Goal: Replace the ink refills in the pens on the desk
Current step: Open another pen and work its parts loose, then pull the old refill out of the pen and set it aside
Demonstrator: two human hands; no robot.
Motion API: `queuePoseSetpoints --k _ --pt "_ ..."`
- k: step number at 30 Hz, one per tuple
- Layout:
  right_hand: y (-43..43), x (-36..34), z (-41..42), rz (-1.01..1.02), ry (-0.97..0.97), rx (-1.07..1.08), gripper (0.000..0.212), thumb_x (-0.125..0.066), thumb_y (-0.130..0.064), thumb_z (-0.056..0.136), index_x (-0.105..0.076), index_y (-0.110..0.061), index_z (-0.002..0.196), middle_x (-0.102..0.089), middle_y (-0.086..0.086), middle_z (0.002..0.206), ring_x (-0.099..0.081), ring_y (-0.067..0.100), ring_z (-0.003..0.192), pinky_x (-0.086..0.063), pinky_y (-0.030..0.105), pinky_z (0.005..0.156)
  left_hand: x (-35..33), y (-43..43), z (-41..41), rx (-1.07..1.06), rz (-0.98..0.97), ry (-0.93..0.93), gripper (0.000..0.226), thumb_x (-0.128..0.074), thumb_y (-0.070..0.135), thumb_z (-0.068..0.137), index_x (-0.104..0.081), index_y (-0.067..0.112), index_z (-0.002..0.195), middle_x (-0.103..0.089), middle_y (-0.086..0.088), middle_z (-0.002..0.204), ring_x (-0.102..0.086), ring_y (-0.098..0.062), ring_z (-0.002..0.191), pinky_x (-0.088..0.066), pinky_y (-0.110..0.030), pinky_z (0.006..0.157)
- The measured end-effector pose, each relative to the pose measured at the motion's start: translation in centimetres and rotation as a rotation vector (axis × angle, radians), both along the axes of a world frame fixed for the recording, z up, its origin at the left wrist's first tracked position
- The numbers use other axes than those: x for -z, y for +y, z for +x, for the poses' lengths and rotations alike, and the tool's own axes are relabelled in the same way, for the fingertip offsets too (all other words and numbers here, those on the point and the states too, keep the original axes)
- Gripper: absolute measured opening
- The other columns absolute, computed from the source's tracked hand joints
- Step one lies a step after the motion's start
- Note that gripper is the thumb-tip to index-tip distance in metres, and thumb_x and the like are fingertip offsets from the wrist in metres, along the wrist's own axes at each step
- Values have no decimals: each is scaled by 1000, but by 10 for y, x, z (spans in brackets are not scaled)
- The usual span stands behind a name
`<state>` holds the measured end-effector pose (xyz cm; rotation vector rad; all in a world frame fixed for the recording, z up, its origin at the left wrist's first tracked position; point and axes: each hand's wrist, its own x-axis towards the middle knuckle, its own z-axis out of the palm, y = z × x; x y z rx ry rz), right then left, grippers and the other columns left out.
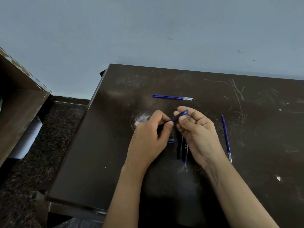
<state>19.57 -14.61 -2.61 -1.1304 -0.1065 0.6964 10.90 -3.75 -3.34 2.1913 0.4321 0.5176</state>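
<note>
while both hands hover over the dark scratched desk (246, 129), a blue pen (178, 116) spans between them, tilted up to the right. left hand (148, 139) fingers curled closed, thumb and forefinger pinching the pen's lower dark end. right hand (197, 129) half curled, thumb and fingertips pinching the blue upper end. two blue refills (171, 97) lie side by side, touching, farther back on the desk. single refill (227, 139) lies apart, right of the right hand. dark pens (182, 148) rest on the desk beneath the hands, partly hidden.
</note>
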Motion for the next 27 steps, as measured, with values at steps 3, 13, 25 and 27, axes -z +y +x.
queuePoseSetpoints --k 3,13,25,27 --pt "-3 -2 4 44 18 -23 28 -48 8 90 -66 -9 102 -70 5 92 -67 9 81 -53 19 72 -1 2 0 13 44 -8 7 -56 21 95 -58 18 89 -65 3 69 -61 -17 58 -50 -39 55" --pt "-6 -1 13 126 95 237 16 -47 -1 95 -58 -13 97 -67 9 100 -65 17 87 -55 27 80 -1 6 -5 -64 84 48 8 -52 25 95 -56 25 88 -66 2 70 -61 -17 59 -50 -37 56" --pt "0 20 -8 -765 -1062 -217 16 -70 -22 81 -69 -28 95 -64 -16 77 -46 7 87 -41 23 81 3 12 -5 -301 -5 48 9 -52 23 97 -60 22 100 -68 6 78 -63 -10 67 -47 -18 62" --pt "2 21 -10 -783 -1074 -217 11 -71 -23 80 -69 -28 90 -61 -16 73 -45 10 85 -44 33 80 4 13 -6 -305 -21 67 9 -52 23 97 -60 22 101 -68 6 78 -64 -9 68 -47 -18 63"
